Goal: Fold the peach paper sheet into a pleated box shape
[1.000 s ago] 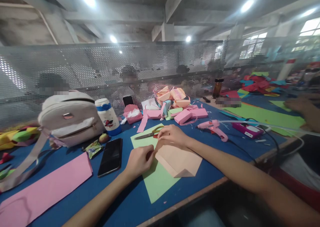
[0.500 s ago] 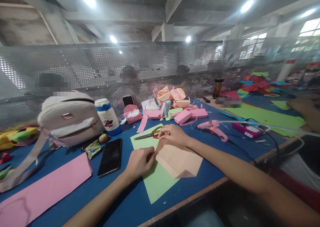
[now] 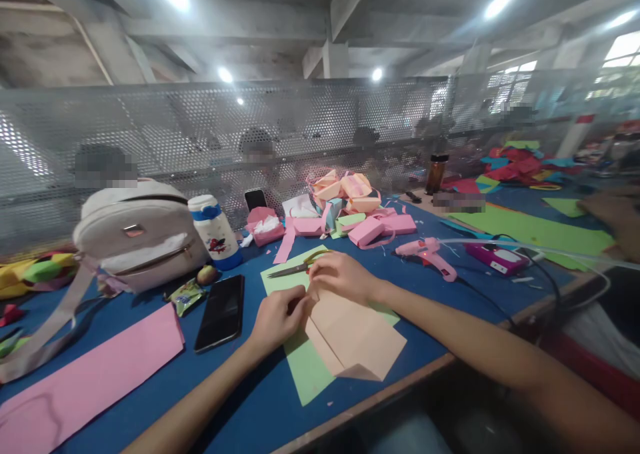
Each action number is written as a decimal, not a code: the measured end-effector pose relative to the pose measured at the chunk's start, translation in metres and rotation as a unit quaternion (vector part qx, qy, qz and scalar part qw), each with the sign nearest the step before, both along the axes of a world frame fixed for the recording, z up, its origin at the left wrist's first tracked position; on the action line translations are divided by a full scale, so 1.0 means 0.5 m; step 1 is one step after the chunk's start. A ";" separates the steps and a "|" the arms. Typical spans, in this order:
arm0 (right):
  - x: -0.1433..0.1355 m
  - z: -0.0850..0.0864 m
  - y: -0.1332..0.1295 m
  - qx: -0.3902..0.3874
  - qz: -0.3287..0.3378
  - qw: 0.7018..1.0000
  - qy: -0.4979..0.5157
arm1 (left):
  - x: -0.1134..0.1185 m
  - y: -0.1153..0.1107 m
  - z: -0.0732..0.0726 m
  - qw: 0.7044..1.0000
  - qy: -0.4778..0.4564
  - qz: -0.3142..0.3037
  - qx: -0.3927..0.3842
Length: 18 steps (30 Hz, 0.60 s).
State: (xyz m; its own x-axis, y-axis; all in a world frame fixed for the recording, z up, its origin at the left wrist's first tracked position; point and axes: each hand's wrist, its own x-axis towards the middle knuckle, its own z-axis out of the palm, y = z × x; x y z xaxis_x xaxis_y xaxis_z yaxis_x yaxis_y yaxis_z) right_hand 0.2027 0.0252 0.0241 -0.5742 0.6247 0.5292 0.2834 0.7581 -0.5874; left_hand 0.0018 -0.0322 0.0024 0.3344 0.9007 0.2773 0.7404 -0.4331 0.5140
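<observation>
A folded peach paper (image 3: 357,334) lies over a light green sheet (image 3: 307,371) on the blue table. My left hand (image 3: 280,314) is closed at the paper's far left corner, thumb and fingers pinching its edge. Against that same corner rests my right hand (image 3: 343,277), its curled fingers gripping the paper. Scissors (image 3: 295,269) lie on the green sheet just beyond my hands, their handles partly hidden by my right hand.
Left of my hands are a black phone (image 3: 220,314), pink paper (image 3: 100,381), a bottle (image 3: 215,234) and a white backpack (image 3: 145,234). A pink glue gun (image 3: 430,254) and purple power strip (image 3: 495,259) lie right. Paper boxes (image 3: 350,201) are piled behind.
The peach paper has turned a little, and its near edge has shifted toward the table's front. My hands have moved closer together, the right slightly down and the left slightly up.
</observation>
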 end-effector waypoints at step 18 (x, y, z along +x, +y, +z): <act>0.016 -0.013 0.031 0.049 -0.092 0.994 -0.013 | -0.021 0.034 -0.023 0.972 -0.230 0.021 -0.043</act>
State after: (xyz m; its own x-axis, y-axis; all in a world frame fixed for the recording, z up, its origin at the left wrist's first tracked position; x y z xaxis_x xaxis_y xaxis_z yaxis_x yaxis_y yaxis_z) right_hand 0.2105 0.0407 0.0175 -0.4688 0.6672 0.5789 0.4371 0.7447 -0.5043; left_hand -0.0087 -0.0152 -0.0093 0.1552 0.9374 0.3116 0.4390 -0.3480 0.8284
